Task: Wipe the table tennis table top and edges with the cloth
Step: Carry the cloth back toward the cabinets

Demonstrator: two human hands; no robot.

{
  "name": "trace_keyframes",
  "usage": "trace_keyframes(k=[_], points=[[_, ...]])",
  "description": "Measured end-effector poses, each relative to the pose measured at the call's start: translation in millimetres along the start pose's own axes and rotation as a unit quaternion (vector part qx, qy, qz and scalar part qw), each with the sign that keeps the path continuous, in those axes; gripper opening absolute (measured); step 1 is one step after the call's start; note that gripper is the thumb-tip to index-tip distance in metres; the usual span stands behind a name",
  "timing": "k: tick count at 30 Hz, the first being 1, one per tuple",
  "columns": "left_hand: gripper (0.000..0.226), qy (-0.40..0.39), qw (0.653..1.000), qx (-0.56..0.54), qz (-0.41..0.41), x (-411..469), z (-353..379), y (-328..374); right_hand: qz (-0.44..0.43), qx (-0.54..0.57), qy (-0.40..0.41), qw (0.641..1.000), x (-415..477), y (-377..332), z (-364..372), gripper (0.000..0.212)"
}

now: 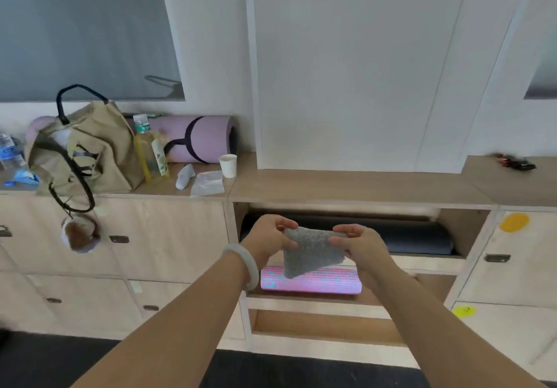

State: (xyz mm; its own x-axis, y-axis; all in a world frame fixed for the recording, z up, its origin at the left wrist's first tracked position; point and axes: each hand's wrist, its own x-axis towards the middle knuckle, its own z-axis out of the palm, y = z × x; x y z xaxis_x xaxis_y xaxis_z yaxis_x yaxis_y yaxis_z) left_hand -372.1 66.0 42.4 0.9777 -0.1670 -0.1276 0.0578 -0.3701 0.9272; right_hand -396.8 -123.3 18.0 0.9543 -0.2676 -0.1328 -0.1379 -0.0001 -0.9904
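Before wooden cabinets [168, 237], both hands [268, 234] [358, 243] pinch a grey cloth [310, 252].

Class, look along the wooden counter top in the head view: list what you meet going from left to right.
Water bottle → beige bag → yellow bottle → rolled purple mat → paper cup → dark object with red bits.

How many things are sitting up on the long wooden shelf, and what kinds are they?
Bags: 1
Rolled mats: 1
Bottles: 2
Paper cups: 1
Clear wrappers: 1
Small white items: 1
Dark red-and-black items, too blurred to name: 1
Total: 8
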Motion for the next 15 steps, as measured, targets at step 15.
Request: trace_keyframes(k=[15], points=[[0.008,0.102,0.987,0.093,0.080,243.4,-71.1,21.2,-0.131,-0.136,-0.033,0.982,251.3,-51.0,76.9,0.015]])
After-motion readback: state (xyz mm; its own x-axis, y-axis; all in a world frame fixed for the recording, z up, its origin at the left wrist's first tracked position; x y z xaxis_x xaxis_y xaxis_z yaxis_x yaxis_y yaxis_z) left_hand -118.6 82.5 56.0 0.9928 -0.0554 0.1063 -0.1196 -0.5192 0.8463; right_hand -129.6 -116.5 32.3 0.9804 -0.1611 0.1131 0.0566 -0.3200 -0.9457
